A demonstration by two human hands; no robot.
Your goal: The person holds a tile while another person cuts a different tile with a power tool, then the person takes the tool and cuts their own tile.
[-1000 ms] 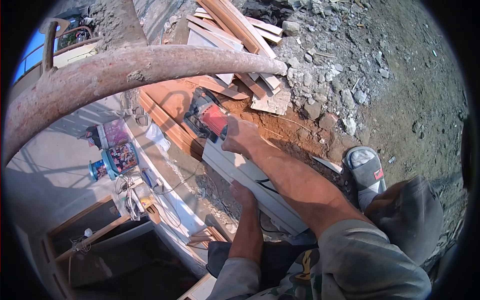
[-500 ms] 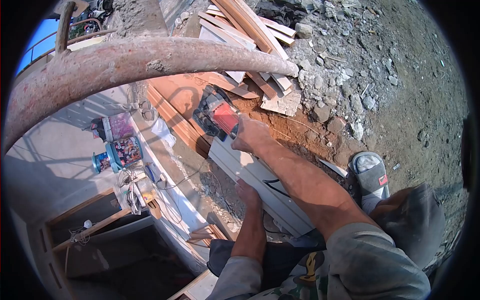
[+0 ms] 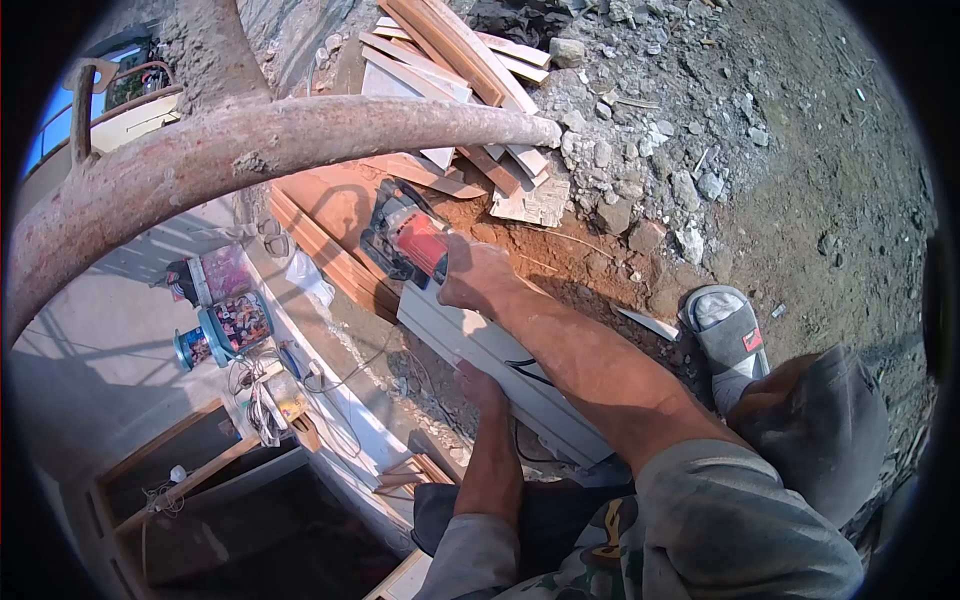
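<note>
My right hand (image 3: 472, 272) is wrapped round the rear of a red and black power saw (image 3: 415, 238). The saw rests at the far end of a long pale grooved board (image 3: 468, 335), which slants down toward my lap. Lower down, my left hand (image 3: 482, 388) grips the board's left edge, its fingers partly hidden. A black cable (image 3: 528, 372) lies across the board under my right forearm. Beside the saw's far end is reddish dusty ground, and stacked brown wood strips (image 3: 335, 262) lie to its left.
A thick curved pipe (image 3: 330, 130) crosses above the saw. Cut boards (image 3: 450, 70) are piled beyond it. Rubble (image 3: 640, 150) covers the right side. A blue-lidded tub (image 3: 238, 325) stands on the left, over a dark opening (image 3: 260, 530). My slippered foot (image 3: 725, 325) is at right.
The whole view has shifted, so things sit slightly further left. Both hands keep their places on the saw and the board.
</note>
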